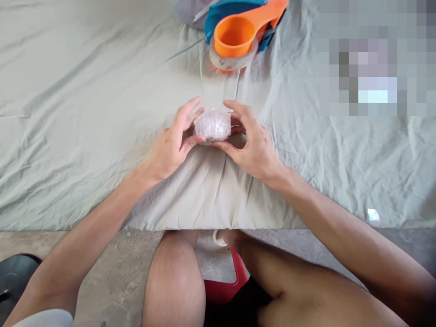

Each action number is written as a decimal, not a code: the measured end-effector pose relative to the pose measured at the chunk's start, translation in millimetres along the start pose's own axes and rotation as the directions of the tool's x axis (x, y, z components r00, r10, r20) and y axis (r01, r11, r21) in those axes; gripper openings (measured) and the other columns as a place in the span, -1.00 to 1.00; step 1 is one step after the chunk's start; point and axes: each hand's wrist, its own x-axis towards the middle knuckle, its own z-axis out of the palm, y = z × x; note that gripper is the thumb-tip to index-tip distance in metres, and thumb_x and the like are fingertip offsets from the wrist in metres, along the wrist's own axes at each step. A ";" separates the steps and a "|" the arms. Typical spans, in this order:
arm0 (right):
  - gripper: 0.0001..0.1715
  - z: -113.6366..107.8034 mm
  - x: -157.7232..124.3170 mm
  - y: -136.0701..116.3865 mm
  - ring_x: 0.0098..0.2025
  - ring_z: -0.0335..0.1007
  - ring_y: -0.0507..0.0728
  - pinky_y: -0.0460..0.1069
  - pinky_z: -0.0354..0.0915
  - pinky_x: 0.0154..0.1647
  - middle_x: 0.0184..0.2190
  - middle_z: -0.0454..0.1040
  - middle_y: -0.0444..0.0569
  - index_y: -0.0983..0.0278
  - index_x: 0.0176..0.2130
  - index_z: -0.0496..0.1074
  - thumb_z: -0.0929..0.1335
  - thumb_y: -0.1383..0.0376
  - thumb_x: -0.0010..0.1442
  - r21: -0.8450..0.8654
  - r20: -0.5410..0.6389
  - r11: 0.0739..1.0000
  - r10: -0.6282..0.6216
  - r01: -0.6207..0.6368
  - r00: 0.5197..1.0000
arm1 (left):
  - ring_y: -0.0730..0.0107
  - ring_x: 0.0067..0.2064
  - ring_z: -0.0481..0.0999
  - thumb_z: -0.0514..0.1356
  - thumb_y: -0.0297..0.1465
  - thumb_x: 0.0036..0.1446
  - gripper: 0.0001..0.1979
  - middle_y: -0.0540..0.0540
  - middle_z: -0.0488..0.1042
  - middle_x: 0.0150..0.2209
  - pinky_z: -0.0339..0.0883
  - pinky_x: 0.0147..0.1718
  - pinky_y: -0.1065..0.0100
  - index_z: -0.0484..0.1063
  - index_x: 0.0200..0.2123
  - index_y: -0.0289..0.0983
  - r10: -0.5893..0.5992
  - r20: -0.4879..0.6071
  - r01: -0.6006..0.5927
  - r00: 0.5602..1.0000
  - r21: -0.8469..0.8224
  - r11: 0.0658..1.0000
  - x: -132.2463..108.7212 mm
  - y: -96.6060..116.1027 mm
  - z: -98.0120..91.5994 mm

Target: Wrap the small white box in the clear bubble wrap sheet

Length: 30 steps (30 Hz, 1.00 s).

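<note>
A small bundle wrapped in clear bubble wrap rests on the pale green sheet near its front edge. My left hand grips the bundle's left side with thumb underneath and fingers curled over the top. From the right, my right hand clasps the other side, thumb low and fingers above. Both hands touch the bundle; what is inside the wrap cannot be made out.
At the back, an orange measuring cup sits on a roll of clear tape, with a blue cup behind it. The sheet's front edge drops to a concrete floor. My knees and a red stool are below.
</note>
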 end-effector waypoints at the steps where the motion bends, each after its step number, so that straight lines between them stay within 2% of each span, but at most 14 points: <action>1: -0.23 0.0 0.4 0.9 0.22 0.63 0.39 0.39 0.68 0.23 0.36 0.57 0.08 -0.03 0.51 0.34 0.52 -0.03 0.46 0.014 0.001 1.000 -0.011 0.011 1.000 | 0.04 0.57 0.48 0.08 0.17 0.63 -0.34 -0.08 0.48 0.54 0.53 0.50 -0.13 0.11 0.58 0.05 0.001 0.008 -0.001 1.000 -0.004 1.000 1.3 -0.6 -1.7; 4: -0.28 0.3 2.3 4.1 0.17 0.65 0.39 0.39 0.69 0.20 0.33 0.56 0.09 -0.01 0.45 0.42 0.56 0.02 0.43 0.051 -0.003 0.998 -0.029 0.029 1.000 | 0.09 0.50 0.57 0.12 0.22 0.58 -0.39 0.01 0.55 0.48 0.51 0.52 -0.10 0.32 0.41 -0.03 -0.061 0.027 0.060 0.998 0.036 0.998 5.6 -0.9 -6.4; 9: -0.30 0.3 5.8 7.2 0.14 0.65 0.38 0.36 0.71 0.17 0.25 0.60 0.08 0.00 0.41 0.49 0.60 0.02 0.40 0.042 -0.044 0.997 -0.064 0.065 0.997 | -0.01 0.50 0.55 0.35 -0.05 0.54 -0.61 -0.07 0.52 0.48 0.62 0.41 -0.15 0.57 0.31 0.02 -0.080 -0.053 0.088 0.995 0.171 0.981 11.2 5.6 -8.6; 13: -0.34 0.3 5.7 4.1 0.11 0.68 0.39 0.41 0.69 0.19 0.23 0.63 0.07 -0.04 0.40 0.49 0.58 -0.01 0.43 0.011 -0.061 0.998 -0.057 0.057 0.997 | 0.01 0.36 0.67 0.29 -0.15 0.58 -0.57 -0.06 0.66 0.25 0.65 0.36 -0.19 0.51 0.43 0.05 -0.118 -0.062 0.124 0.991 0.119 0.985 8.2 16.6 -2.0; 16: -0.33 1.1 4.1 -0.1 0.07 0.71 0.39 0.40 0.70 0.13 0.25 0.63 0.08 -0.04 0.40 0.47 0.57 -0.07 0.43 0.021 -0.068 1.000 0.000 0.001 0.998 | 0.03 0.39 0.64 0.23 -0.16 0.61 -0.47 -0.12 0.62 0.29 0.67 0.34 -0.14 0.36 0.54 0.02 -0.150 -0.091 0.152 0.985 0.014 0.988 3.7 18.8 4.5; 19: -0.27 2.6 3.1 -4.1 0.08 0.72 0.40 0.40 0.71 0.11 0.23 0.65 0.09 0.00 0.42 0.43 0.56 -0.10 0.42 0.046 -0.057 0.996 0.082 -0.080 0.995 | -0.03 0.41 0.60 0.25 0.05 0.58 -0.35 -0.21 0.57 0.29 0.68 0.32 -0.08 0.31 0.57 -0.02 -0.096 -0.094 0.098 0.991 0.018 0.995 2.7 10.2 9.3; 22: -0.37 4.2 3.5 -7.8 0.11 0.72 0.37 0.40 0.71 0.18 0.20 0.68 0.05 0.04 0.37 0.46 0.55 -0.02 0.44 0.077 -0.038 0.989 0.128 -0.125 0.991 | -0.13 0.38 0.59 0.31 0.26 0.42 -0.08 -0.26 0.54 0.23 0.63 0.32 -0.10 0.23 0.61 -0.08 -0.018 -0.090 0.028 0.996 0.113 0.993 5.3 -0.3 12.6; 24: -0.42 4.2 3.7 -11.4 0.13 0.72 0.34 0.38 0.71 0.23 0.23 0.68 0.02 0.07 0.34 0.48 0.54 0.06 0.44 0.078 -0.037 0.988 0.137 -0.134 0.990 | -0.14 0.35 0.59 0.32 0.26 0.41 -0.12 -0.28 0.52 0.26 0.60 0.34 -0.11 0.29 0.57 -0.07 -0.008 -0.090 0.024 0.996 0.179 0.984 6.9 -3.0 13.8; 26: -0.44 2.1 3.1 -17.0 0.17 0.71 0.31 0.34 0.69 0.31 0.28 0.67 -0.02 0.07 0.37 0.46 0.51 0.14 0.47 0.045 -0.020 0.987 0.155 -0.154 0.988 | -0.10 0.33 0.60 0.32 0.19 0.46 -0.28 -0.24 0.53 0.28 0.57 0.36 -0.11 0.40 0.48 -0.04 -0.005 -0.113 0.031 0.994 0.228 0.973 7.3 -2.2 13.6; 30: -0.31 -5.0 -1.2 -31.9 0.35 0.60 0.22 0.22 0.57 0.50 0.46 0.55 -0.10 0.05 0.54 0.27 0.43 0.27 0.54 -0.002 0.096 0.978 0.210 -0.211 0.973 | -0.09 0.31 0.62 0.40 0.15 0.41 -0.39 -0.19 0.58 0.30 0.59 0.33 -0.10 0.49 0.34 0.00 0.053 -0.160 -0.020 0.986 0.201 0.979 6.6 2.0 9.8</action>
